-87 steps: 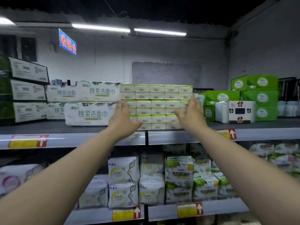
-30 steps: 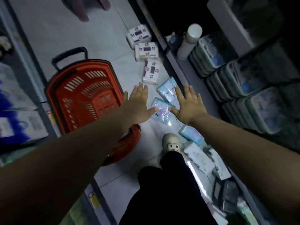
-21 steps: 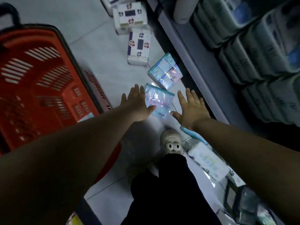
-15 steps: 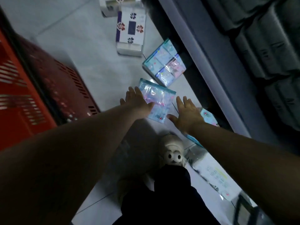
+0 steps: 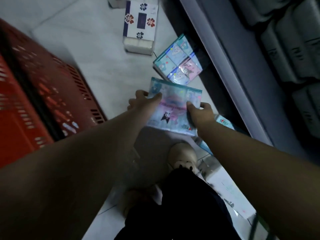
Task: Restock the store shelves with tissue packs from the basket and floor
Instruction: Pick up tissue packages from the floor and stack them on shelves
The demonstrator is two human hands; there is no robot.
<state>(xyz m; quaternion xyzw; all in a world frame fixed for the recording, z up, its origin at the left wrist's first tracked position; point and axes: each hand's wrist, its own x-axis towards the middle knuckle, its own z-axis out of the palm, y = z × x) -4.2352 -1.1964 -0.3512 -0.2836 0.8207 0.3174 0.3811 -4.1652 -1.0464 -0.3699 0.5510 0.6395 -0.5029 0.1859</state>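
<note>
Tissue pack (image 5: 173, 108), cartoon-printed: pinched at opposite edges by left grip (image 5: 142, 102) and right grip (image 5: 201, 115); best raised level, squeezed evenly, lest film slip.

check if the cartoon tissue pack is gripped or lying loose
Gripped: left hand and right hand pinch opposite sides of the cartoon tissue pack.

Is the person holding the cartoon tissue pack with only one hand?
No, the left hand and right hand each grip a side of the cartoon tissue pack.
</note>
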